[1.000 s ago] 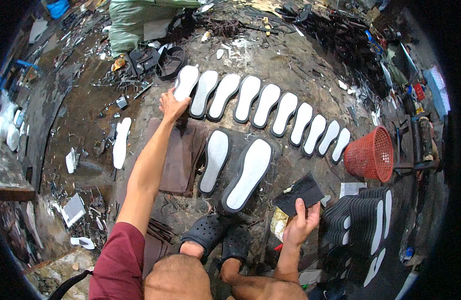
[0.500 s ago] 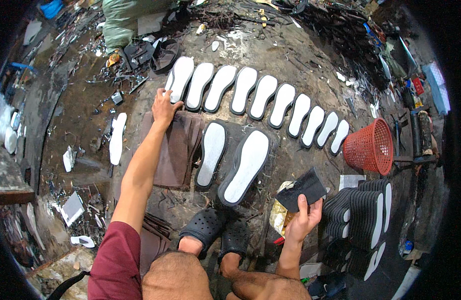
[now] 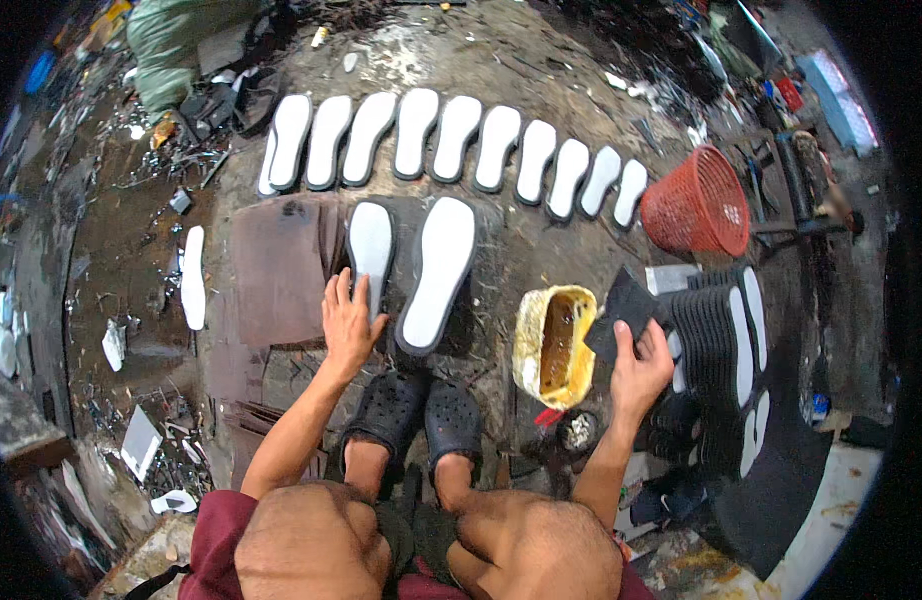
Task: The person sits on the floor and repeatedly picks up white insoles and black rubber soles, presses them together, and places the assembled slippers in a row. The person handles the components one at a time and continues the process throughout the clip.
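Observation:
My left hand (image 3: 351, 325), its fingers spread, reaches over the heel end of a white-topped shoe sole (image 3: 372, 240) with a dark rim. I cannot tell whether the fingertips press on it or hover. Right of it lies a larger white-topped sole (image 3: 439, 265) on a dark board. My right hand (image 3: 641, 370) pinches a thin black flat piece (image 3: 629, 308) between thumb and fingers. That piece is beside a yellow-smeared open tub (image 3: 522, 350) with amber-brown contents. Several more white-topped soles (image 3: 457, 138) form a curved row beyond.
Brown sheets (image 3: 281, 275) are stacked left of the soles. A red plastic basket (image 3: 686, 205) leans at the row's right end. Stacked black soles (image 3: 716, 330) stand right of my right hand. Between my feet and the tub's side sits a small dish (image 3: 579, 430). Scraps litter the left floor.
My left hand has come back from the leftmost sole of the row to the smaller near sole. My right hand has shifted right with the black piece, uncovering the tub. The view has shifted too.

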Motion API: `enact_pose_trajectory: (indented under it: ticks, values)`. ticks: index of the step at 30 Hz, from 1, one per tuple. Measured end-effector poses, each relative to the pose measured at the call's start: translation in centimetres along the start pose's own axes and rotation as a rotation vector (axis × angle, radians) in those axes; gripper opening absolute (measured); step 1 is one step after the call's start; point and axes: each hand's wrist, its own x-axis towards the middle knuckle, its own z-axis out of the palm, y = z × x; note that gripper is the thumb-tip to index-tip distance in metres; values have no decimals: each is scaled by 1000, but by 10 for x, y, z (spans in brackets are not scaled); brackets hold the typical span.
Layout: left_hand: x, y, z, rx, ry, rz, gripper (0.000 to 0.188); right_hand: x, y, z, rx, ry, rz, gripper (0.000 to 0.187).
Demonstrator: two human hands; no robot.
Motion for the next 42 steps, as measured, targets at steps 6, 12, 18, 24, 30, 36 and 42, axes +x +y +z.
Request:
enact_pose_trajectory:
  ticks: [6, 12, 18, 24, 30, 36, 42]
  values:
    - [9, 13, -6, -273, 34, -34, 82, -12, 56, 31, -854, -238, 31, 40]
    - [22, -21, -15, -1191, -77, -470, 83, -24, 56, 19, -416, -233, 96, 47]
    - [-2, 62, -56, -1070, 215, -45, 52, -42, 48, -100, -926, -512, 54, 39]
    - [-18, 100, -29, -603, 264, 215, 38, -47, 66, -124, -1059, -313, -166, 31]
    - [-30, 97, -29, -592, 173, 222, 49, 45, -16, -71, -430, -59, -293, 31]
    - [-41, 103, -43, -466, 216, 125, 61, 74, -60, 102, 209, -429, -217, 48]
    - [-47, 78, -27, -599, 195, 93, 54, 23, -58, 214, -402, -254, -345, 41]
